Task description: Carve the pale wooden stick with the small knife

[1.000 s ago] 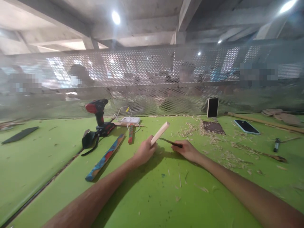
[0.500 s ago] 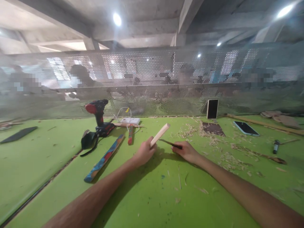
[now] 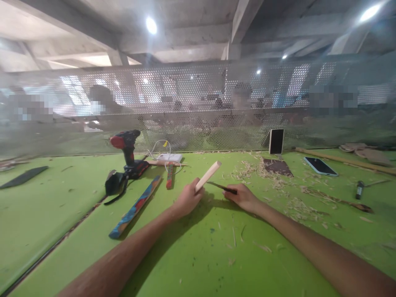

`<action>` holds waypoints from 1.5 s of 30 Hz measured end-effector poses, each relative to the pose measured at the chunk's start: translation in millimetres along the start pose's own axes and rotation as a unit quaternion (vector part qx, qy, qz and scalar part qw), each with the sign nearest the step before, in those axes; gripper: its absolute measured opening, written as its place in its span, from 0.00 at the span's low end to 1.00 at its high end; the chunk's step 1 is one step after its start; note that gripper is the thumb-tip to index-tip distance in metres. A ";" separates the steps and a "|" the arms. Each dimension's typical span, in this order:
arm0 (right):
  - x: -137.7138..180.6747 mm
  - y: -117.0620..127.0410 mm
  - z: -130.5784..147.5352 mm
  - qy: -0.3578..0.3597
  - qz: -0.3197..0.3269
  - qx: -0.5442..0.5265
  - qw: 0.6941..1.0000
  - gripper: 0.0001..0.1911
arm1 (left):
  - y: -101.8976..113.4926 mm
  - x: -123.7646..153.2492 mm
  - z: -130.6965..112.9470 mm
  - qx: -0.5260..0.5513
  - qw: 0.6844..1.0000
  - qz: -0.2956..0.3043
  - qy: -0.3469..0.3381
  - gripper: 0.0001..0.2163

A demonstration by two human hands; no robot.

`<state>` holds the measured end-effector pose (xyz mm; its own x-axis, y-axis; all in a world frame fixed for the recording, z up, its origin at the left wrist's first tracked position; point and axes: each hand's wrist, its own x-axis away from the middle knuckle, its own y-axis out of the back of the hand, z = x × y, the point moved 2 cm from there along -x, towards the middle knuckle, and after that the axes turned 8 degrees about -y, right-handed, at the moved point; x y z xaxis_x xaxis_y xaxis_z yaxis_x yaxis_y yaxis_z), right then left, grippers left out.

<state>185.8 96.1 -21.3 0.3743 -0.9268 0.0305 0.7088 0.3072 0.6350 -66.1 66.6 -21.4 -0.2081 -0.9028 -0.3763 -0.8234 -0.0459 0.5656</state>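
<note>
My left hand (image 3: 188, 199) is closed around a pale wooden stick (image 3: 209, 175), whose squared far end points up and to the right. In my right hand (image 3: 244, 198) is a knife (image 3: 221, 186) with a dark handle and a thin dark blade. The blade points left, its tip close beside the stick; whether they touch I cannot tell. Both hands are just above the green tabletop (image 3: 198, 264). Curled wood shavings (image 3: 247, 169) lie beyond my right hand, and a few thin slivers lie below it.
Left of my hands are a cordless drill (image 3: 128, 152), a painted blue-red strip (image 3: 136, 206) and a white power bank (image 3: 169, 157) with a cable. To the right are a phone (image 3: 320, 166), a brown sheet (image 3: 277, 167) and a wooden spoon (image 3: 355, 204). A perforated screen (image 3: 198, 128) closes the back.
</note>
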 end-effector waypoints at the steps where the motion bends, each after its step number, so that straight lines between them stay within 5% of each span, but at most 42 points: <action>1: 0.0 0.1 0.1 -0.001 0.001 0.003 1.000 0.25 | -0.3 -0.2 0.7 -0.001 1.000 0.000 -0.001 0.06; 11: 2.0 -0.3 -1.1 -0.010 -0.001 -0.001 1.000 0.30 | -3.3 -1.0 7.4 0.010 1.000 0.000 -0.016 0.06; 45: 1.4 -0.1 0.6 -0.019 0.002 0.020 1.000 0.22 | -4.1 -1.5 11.2 0.013 1.000 0.010 -0.011 0.07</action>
<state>185.8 94.6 -20.9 0.3538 -0.9333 0.0613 0.6824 0.3024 0.6655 -68.3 72.9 -31.4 -0.2366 -0.8940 -0.3805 -0.8320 -0.0159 0.5546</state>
